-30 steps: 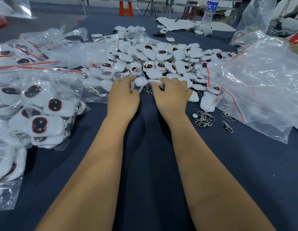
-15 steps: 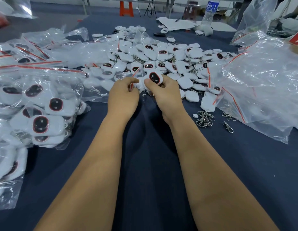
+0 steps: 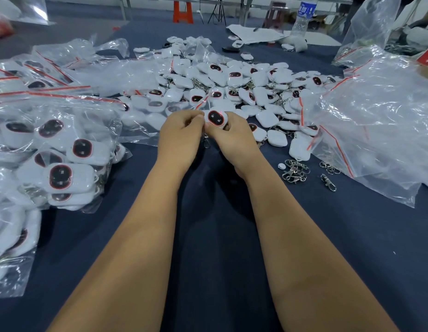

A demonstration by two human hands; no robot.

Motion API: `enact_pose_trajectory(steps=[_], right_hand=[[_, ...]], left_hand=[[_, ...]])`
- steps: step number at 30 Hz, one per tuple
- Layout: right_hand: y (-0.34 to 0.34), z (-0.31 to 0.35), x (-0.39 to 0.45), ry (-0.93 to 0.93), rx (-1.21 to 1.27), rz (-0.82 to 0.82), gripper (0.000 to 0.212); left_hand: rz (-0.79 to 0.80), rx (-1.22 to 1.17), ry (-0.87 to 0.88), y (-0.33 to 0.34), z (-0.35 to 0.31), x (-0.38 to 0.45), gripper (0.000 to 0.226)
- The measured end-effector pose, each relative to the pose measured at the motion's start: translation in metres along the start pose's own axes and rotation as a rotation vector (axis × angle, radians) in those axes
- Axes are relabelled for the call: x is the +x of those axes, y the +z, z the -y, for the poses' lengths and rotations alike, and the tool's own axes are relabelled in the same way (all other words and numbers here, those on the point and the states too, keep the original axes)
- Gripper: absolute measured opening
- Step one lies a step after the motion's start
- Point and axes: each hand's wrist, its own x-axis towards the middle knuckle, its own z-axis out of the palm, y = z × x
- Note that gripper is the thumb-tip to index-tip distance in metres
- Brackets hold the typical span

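A small white keychain gadget with a dark red-rimmed oval face is held up just in front of the loose pile. My right hand grips it from below and behind. My left hand has its fingers curled against the gadget's left edge, where a clear bag with a red strip also shows; a metal clasp hangs under the hands. Behind them lies a heap of identical white gadgets on the dark blue table.
Filled clear bags of gadgets lie at the left. A big heap of empty zip bags fills the right. Loose metal clasps lie at mid right. A water bottle and papers stand far back.
My right hand picked one gadget out of the pile and turned its dark face up. Both hands drew slightly back toward me and came together around it.
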Motion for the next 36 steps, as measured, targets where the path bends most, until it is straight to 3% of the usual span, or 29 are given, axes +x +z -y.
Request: enact_pose_trajectory(steps=[2,7,12,21,28,36], right_hand=[[0.0010,0.0027,0.0006,0.072,0.047,0.003,0.006],[-0.0007,0.0060,0.0020,0.170,0.120,-0.019,0.023],[-0.0004,0.0073,-0.0001,0.144,0.132,-0.034,0.029],[0.0003,0.0071,-0.0027,0.135,0.116,-0.039,0.035],[0.0025,0.0085,-0.0024,0.154,0.061,-0.080,0.006],[-0.0015,0.0082,-0.0048,0.044,0.107,0.011,0.025]], left_hand=[[0.007,0.044,-0.012,-0.0007,0.0020,0.0020,0.031],[0.008,0.050,-0.034,-0.0003,0.0057,0.0043,0.035],[0.010,0.021,-0.005,-0.0005,0.0021,0.0004,0.025],[0.019,0.014,0.007,-0.0009,0.0016,-0.0009,0.026],[0.056,0.027,0.000,-0.0021,0.0004,-0.0014,0.024],[0.016,0.015,-0.071,-0.0032,-0.0013,-0.0001,0.023]])
